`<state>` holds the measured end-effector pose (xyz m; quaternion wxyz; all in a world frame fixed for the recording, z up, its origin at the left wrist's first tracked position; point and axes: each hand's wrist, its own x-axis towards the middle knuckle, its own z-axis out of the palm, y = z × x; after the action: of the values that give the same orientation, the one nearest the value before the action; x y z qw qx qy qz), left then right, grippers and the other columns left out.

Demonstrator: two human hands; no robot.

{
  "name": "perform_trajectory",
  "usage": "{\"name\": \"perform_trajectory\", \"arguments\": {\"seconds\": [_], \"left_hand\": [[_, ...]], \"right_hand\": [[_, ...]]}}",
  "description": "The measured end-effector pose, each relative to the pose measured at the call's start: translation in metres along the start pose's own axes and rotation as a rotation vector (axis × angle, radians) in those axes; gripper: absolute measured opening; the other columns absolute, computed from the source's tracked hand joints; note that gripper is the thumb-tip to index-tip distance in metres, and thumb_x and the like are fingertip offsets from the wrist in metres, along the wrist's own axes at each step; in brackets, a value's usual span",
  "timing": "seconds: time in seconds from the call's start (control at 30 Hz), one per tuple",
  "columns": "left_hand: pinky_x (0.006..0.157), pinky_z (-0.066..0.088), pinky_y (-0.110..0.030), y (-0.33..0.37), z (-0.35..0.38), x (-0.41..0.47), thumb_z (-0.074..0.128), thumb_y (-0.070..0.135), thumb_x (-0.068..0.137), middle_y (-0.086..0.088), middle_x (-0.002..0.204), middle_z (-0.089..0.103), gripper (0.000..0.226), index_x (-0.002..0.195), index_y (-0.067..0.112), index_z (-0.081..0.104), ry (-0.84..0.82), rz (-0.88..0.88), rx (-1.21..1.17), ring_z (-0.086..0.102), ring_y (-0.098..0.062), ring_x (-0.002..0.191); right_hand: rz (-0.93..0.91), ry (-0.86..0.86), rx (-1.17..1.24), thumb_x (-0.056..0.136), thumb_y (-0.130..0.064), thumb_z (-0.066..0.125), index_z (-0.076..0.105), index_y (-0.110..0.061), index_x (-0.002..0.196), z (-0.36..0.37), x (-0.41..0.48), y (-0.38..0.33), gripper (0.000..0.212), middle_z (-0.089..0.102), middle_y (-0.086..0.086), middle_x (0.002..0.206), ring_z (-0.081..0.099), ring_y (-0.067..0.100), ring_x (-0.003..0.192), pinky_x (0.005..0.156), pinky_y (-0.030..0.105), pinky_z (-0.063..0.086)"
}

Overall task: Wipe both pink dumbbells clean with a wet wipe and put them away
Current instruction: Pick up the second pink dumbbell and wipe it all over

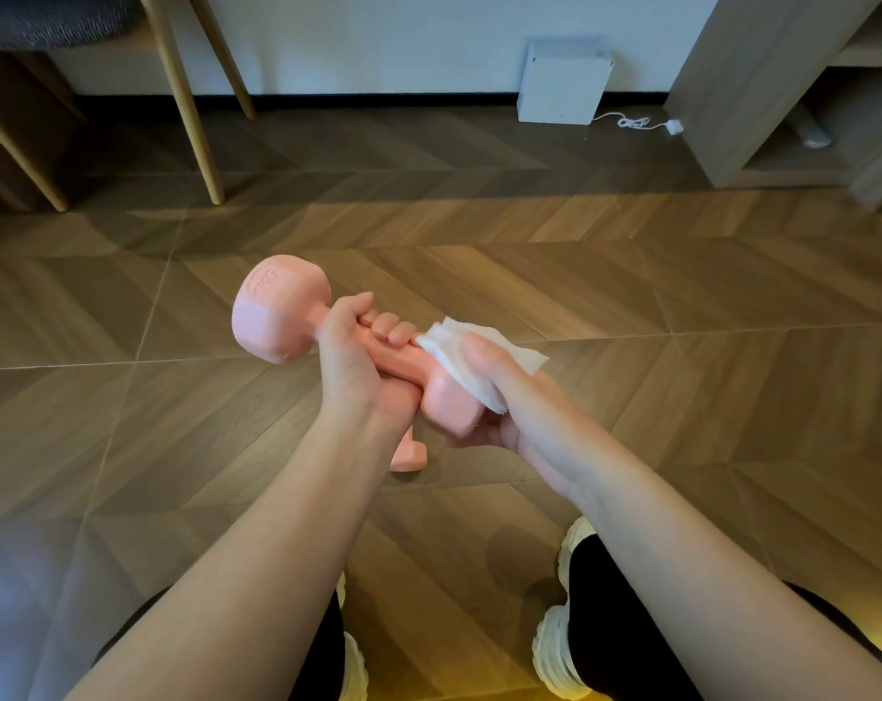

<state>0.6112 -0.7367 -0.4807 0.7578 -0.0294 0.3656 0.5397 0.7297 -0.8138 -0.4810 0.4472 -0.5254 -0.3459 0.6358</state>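
Note:
A pink dumbbell (pixel 272 311) is held in the air above the wooden floor, its far head up and to the left. My left hand (pixel 352 361) grips its handle. My right hand (pixel 494 397) holds a white wet wipe (pixel 474 356) wrapped against the dumbbell's near head, thumb on top and fingers curled under. Part of a second pink dumbbell (pixel 411 455) lies on the floor beneath my hands, mostly hidden by my left wrist.
Wooden chair legs (pixel 183 93) stand at the back left. A white box (pixel 562 83) with a cable leans on the far wall. A low wooden shelf unit (pixel 762 93) is at the back right. My shoes (pixel 555 645) are at the bottom.

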Motion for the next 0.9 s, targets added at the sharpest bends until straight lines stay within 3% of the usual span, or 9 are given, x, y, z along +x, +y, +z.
{"name": "perform_trajectory", "arguments": {"seconds": [0.13, 0.23, 0.33, 0.43, 0.53, 0.67, 0.8, 0.9], "left_hand": [[0.046, 0.032, -0.020, -0.001, 0.001, -0.001, 0.047, 0.016, 0.092, 0.008, 0.050, 0.025, 0.034, 0.064, 0.021, 0.028, 0.002, 0.024, 0.020, 0.027, -0.010, 0.040], [0.045, 0.031, -0.019, -0.001, -0.001, -0.002, 0.047, 0.015, 0.092, 0.007, 0.050, 0.024, 0.035, 0.063, 0.020, 0.028, 0.003, 0.029, 0.033, 0.026, -0.010, 0.041], [0.044, 0.034, -0.019, -0.003, -0.002, -0.001, 0.048, 0.014, 0.090, 0.006, 0.050, 0.025, 0.035, 0.062, 0.020, 0.028, -0.008, 0.011, 0.028, 0.028, -0.011, 0.040], [0.044, 0.034, -0.020, -0.002, -0.001, 0.001, 0.049, 0.015, 0.090, 0.007, 0.049, 0.026, 0.034, 0.061, 0.020, 0.030, -0.011, 0.006, 0.018, 0.028, -0.011, 0.040], [0.047, 0.035, -0.022, 0.000, -0.001, 0.002, 0.051, 0.018, 0.090, 0.006, 0.050, 0.029, 0.033, 0.063, 0.019, 0.033, -0.011, 0.007, 0.006, 0.032, -0.011, 0.041], [0.050, 0.040, -0.021, 0.004, 0.000, 0.004, 0.059, 0.034, 0.091, 0.003, 0.053, 0.040, 0.037, 0.066, 0.016, 0.039, 0.045, 0.036, -0.013, 0.042, -0.012, 0.044], [0.047, 0.033, -0.019, 0.005, 0.000, 0.002, 0.056, 0.035, 0.093, 0.006, 0.050, 0.030, 0.038, 0.068, 0.018, 0.033, 0.067, 0.041, -0.028, 0.030, -0.010, 0.040], [0.047, 0.029, -0.021, 0.004, 0.000, 0.000, 0.053, 0.031, 0.093, 0.005, 0.049, 0.026, 0.038, 0.066, 0.019, 0.030, 0.054, 0.067, 0.018, 0.026, -0.011, 0.041]], "right_hand": [[0.038, -0.134, 0.066, 0.080, -0.032, 0.068, 0.060, -0.024, 0.127, -0.009, -0.002, 0.002, 0.048, 0.068, 0.011, 0.121, 0.066, 0.024, 0.098, 0.074, 0.038, 0.059], [-0.007, -0.095, 0.022, 0.082, -0.035, 0.068, 0.069, -0.036, 0.108, -0.001, -0.003, 0.002, 0.027, 0.071, 0.000, 0.105, 0.065, 0.018, 0.087, 0.066, 0.034, 0.059], [-0.004, 0.009, 0.002, 0.094, -0.042, 0.059, 0.067, -0.036, 0.111, 0.001, -0.001, 0.002, 0.020, 0.069, 0.000, 0.101, 0.065, 0.017, 0.082, 0.064, 0.036, 0.057], [0.068, -0.049, 0.054, 0.098, -0.042, 0.053, 0.062, -0.022, 0.125, -0.008, 0.000, 0.000, 0.035, 0.068, 0.009, 0.108, 0.067, 0.020, 0.089, 0.072, 0.039, 0.057], [0.029, -0.173, 0.105, 0.082, -0.031, 0.069, 0.056, -0.018, 0.132, -0.015, -0.002, 0.002, 0.054, 0.068, 0.004, 0.117, 0.065, 0.019, 0.100, 0.077, 0.038, 0.058], [-0.043, -0.066, -0.009, 0.060, -0.030, 0.082, 0.054, -0.025, 0.130, -0.012, 0.002, 0.008, 0.076, 0.064, -0.006, 0.125, 0.065, 0.012, 0.110, 0.080, 0.027, 0.054], [-0.068, -0.004, -0.053, 0.055, -0.040, 0.080, 0.053, -0.029, 0.128, -0.002, 0.003, 0.009, 0.079, 0.062, -0.006, 0.127, 0.064, 0.004, 0.108, 0.075, 0.018, 0.052], [-0.040, 0.055, -0.089, 0.065, -0.044, 0.081, 0.051, -0.031, 0.123, 0.007, 0.001, 0.009, 0.066, 0.062, -0.007, 0.122, 0.070, 0.006, 0.093, 0.067, 0.028, 0.059]]}}
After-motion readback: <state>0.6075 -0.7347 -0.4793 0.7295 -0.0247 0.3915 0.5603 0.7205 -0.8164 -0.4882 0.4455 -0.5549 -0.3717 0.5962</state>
